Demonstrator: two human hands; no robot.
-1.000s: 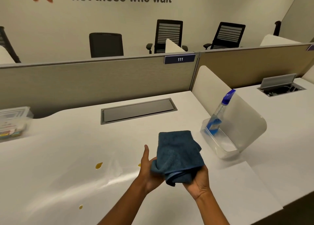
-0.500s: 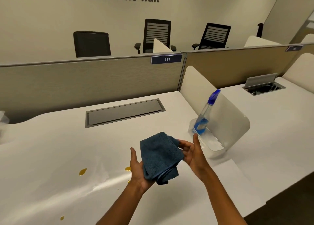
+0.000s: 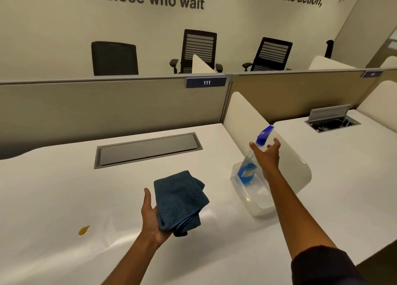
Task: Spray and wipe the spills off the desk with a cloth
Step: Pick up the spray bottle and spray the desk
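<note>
A folded dark blue cloth [image 3: 180,201] rests in my left hand [image 3: 150,217], held above the white desk [image 3: 53,188]. An amber spill [image 3: 83,230] lies on the desk to the left of that hand. A spray bottle [image 3: 247,170] with a blue nozzle and blue liquid leans in a clear plastic bin [image 3: 257,207] at the right. My right hand [image 3: 267,155] is stretched out at the bottle's neck, just under the nozzle, with fingers spread and not closed around it.
A grey cable hatch [image 3: 148,149] is set in the desk behind the cloth. A rounded white divider [image 3: 242,114] stands right behind the bin. A beige partition [image 3: 107,108] closes the back. The neighbouring desk has an open cable hatch [image 3: 332,121].
My right hand let go of the cloth and moved right and away to the spray bottle's neck. The cloth stays in my left hand alone. The view shifted slightly.
</note>
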